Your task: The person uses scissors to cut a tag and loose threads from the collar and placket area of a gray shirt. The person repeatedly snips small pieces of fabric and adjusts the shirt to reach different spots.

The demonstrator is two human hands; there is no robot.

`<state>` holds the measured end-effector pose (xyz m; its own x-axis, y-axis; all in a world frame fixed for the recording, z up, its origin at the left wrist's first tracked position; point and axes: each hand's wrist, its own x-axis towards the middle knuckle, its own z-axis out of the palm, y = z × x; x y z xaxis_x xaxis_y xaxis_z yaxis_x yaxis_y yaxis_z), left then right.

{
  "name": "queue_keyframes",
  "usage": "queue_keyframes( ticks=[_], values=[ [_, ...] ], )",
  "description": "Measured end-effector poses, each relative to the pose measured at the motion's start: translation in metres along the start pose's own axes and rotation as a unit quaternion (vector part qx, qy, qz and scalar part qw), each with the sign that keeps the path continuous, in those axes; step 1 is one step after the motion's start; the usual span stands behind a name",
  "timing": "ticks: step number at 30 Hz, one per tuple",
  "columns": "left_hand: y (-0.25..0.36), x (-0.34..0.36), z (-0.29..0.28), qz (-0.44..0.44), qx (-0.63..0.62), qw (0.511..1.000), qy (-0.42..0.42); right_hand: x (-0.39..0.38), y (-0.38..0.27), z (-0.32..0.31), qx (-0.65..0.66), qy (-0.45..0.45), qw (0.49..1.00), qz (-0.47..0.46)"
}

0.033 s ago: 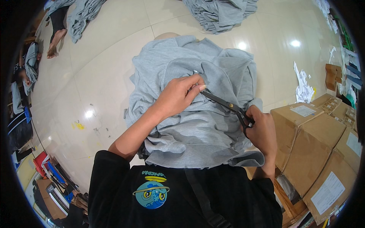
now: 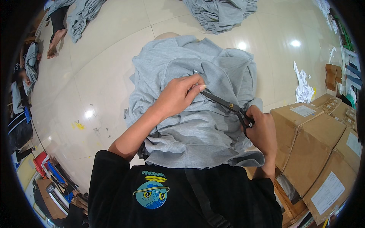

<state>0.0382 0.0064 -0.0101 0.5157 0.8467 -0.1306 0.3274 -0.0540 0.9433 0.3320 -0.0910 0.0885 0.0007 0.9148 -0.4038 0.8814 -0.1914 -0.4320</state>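
A light grey garment [image 2: 194, 133] lies bunched across my lap, with folds and ribbed-looking bands. My left hand [image 2: 178, 91] rests on its upper middle, thumb and forefinger pinched together on a bit of the fabric; what exactly sits between the fingertips is too small to make out. Black scissors [image 2: 220, 100] are in my right hand [image 2: 262, 127], its fingers through the handle loops. Their blades look nearly closed and point up and left, the tips beside my left thumb. Part of the fabric touches my right hand's knuckles.
Taped cardboard boxes [image 2: 315, 144] stand close by my right elbow. Ahead on the tiled floor [image 2: 114, 49] lies a heap of grey garments [image 2: 222, 15]. White scraps [image 2: 303, 85] lie beyond the boxes. At upper left, another person's bare foot [image 2: 56, 42] shows; more people sit along the left edge.
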Motion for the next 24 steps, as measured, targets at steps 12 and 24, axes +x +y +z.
queue_keyframes(
  ticks=[12, 24],
  values=[
    [-0.003, 0.007, -0.002, 0.018, 0.021, 1.000, 0.001, 0.008, -0.002, 0.000, -0.001, 0.008, 1.000, -0.004],
    [-0.007, 0.005, -0.002, 0.029, 0.026, 0.999, 0.037, 0.011, 0.000, 0.001, 0.000, 0.008, 1.000, 0.002]
  ],
)
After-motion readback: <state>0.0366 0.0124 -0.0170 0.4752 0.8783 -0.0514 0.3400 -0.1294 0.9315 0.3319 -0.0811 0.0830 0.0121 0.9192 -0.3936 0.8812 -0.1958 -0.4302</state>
